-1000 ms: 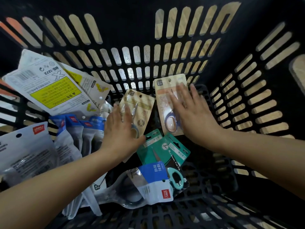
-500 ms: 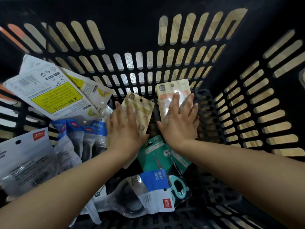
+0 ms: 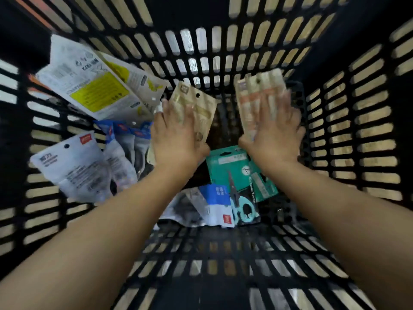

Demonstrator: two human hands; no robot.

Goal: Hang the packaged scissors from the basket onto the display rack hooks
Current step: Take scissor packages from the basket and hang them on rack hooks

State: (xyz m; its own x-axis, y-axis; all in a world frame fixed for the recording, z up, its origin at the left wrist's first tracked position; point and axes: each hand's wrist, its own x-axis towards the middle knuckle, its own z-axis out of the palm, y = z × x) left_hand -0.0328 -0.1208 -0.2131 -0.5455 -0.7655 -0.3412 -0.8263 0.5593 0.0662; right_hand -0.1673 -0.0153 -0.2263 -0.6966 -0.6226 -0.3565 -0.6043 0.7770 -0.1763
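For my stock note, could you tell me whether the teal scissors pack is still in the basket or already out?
In. The teal scissors pack lies on the basket floor, between the forearms, with neither hand touching it.

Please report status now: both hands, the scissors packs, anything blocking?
Left hand flat on tan pack, right hand flat on pink pack. Both packs inside basket, nothing hung. Teal pack lies below, not blocking.

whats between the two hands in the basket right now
In the head view, only dark basket floor shows between the left hand and right hand; the teal scissors pack lies just below.
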